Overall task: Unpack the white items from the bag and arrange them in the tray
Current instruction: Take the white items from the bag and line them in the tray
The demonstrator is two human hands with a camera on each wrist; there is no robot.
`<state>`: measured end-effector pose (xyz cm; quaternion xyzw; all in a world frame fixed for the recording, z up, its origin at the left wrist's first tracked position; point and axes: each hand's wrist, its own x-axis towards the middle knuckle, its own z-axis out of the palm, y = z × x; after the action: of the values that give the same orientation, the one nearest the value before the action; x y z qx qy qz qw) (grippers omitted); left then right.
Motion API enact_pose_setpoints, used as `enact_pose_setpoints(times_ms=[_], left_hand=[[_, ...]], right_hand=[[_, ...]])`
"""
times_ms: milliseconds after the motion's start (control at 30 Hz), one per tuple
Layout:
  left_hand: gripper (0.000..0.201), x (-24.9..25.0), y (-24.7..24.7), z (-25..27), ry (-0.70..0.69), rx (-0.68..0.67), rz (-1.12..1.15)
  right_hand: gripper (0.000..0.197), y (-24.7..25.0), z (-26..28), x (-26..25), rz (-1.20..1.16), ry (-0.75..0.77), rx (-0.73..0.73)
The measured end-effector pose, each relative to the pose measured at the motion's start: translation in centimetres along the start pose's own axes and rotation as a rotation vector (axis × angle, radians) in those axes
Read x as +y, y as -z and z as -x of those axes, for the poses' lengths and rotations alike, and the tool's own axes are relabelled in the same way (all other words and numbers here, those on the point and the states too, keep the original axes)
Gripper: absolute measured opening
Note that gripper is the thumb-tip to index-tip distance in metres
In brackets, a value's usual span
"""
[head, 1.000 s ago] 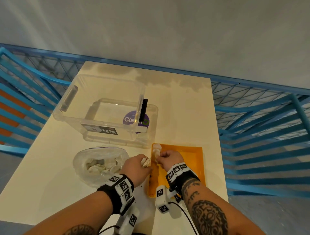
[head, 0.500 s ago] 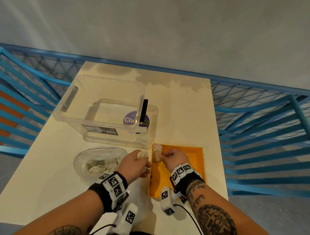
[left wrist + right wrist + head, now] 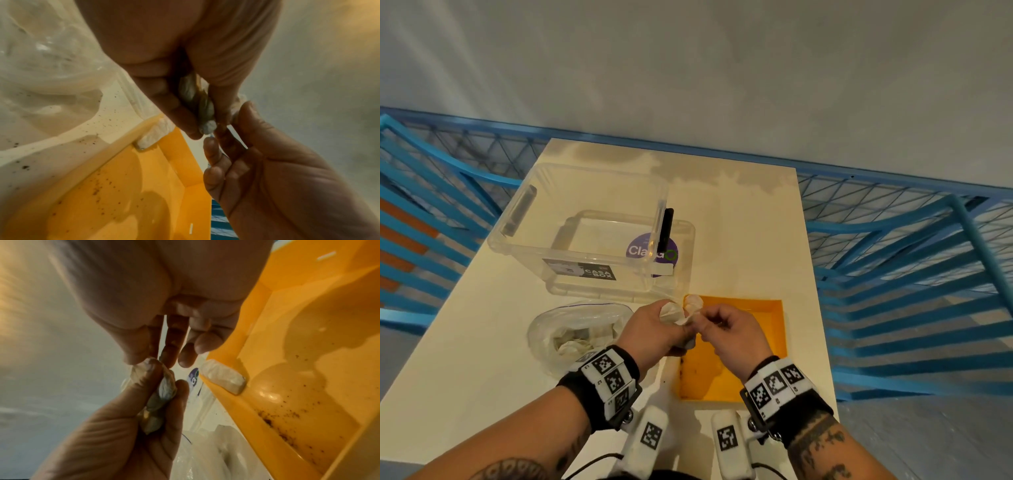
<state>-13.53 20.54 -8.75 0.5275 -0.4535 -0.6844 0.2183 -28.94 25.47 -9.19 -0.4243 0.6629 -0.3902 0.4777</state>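
My left hand [image 3: 671, 330] hovers over the orange tray's [image 3: 760, 342] left rim and grips a small bunch of white wrapped items [image 3: 671, 311]. In the left wrist view the white bunch [image 3: 197, 104] sits between thumb and fingers. My right hand [image 3: 702, 322] meets it from the right, and its thumb and forefinger pinch the bunch's top end [image 3: 147, 364]. One white item [image 3: 694, 303] lies in the tray's far left corner; the right wrist view shows this corner item [image 3: 224, 379] against the wall. A clear bag [image 3: 571, 332] with more white items lies left of my hands.
A clear plastic storage box [image 3: 585, 236] stands on its lid behind the bag and tray. The cream table [image 3: 739, 222] ends just right of the tray. A blue metal railing [image 3: 893, 274] surrounds the table. Dark specks dot the tray floor [image 3: 287, 418].
My right hand has left the item in the tray corner and come back to pinch the bunch in my left hand. The left hand has shifted right and up, over the tray's rim.
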Motion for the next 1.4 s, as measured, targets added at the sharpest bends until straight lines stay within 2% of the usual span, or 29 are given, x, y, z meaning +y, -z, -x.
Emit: enact_pose_setpoints(times_ms=[133, 267, 433, 500, 633, 767, 833, 900, 1067, 1200, 1400], left_hand=[[0.018, 1.1, -0.7, 1.0, -0.043, -0.074, 0.001], [0.008, 1.8, -1.2, 1.7, -0.078, -0.120, -0.049], [0.010, 1.8, -1.8, 1.9, -0.086, -0.155, -0.036], [0.012, 1.3, -1.6, 1.7, -0.062, -0.117, -0.042], [0.017, -0.4, -0.2, 0.8, 0.066, 0.061, -0.048], [0.012, -2.2, 0.7, 0.2, 0.188, 0.180, -0.081], [0.016, -2.9, 0.7, -0.2, 0.188, 0.178, -0.194], [0.016, -3.3, 0.6, -0.5, 0.166, 0.146, -0.346], [0.012, -3.8, 0.0, -0.9, 0.140, 0.098, -0.588], [0.008, -4.2, 0.0, -1.2, 0.147, 0.094, -0.577], [0.007, -4.3, 0.1, -1.3, 0.166, 0.100, -0.541]], right_hand=[[0.012, 1.5, 1.1, -0.9, -0.050, 0.017, 0.079], [0.011, 3.0, 1.4, -1.4, 0.026, 0.058, 0.162], [0.004, 2.7, 1.8, -1.0, -0.023, 0.060, 0.090], [0.009, 2.5, 1.7, -0.2, 0.007, 0.032, 0.095], [0.013, 2.2, 0.6, 2.5, 0.148, -0.078, 0.111], [0.015, 1.4, -0.6, 5.0, 0.404, -0.170, -0.028], [0.014, 0.7, -1.2, 5.4, 0.513, -0.204, -0.108], [0.012, -0.1, -2.2, 5.8, 0.547, -0.250, -0.129], [0.016, -1.2, -5.1, 5.9, 0.551, -0.318, -0.043], [0.018, -1.4, -6.6, 5.8, 0.490, -0.349, 0.025], [0.022, -1.9, -7.4, 6.0, 0.449, -0.353, 0.051]])
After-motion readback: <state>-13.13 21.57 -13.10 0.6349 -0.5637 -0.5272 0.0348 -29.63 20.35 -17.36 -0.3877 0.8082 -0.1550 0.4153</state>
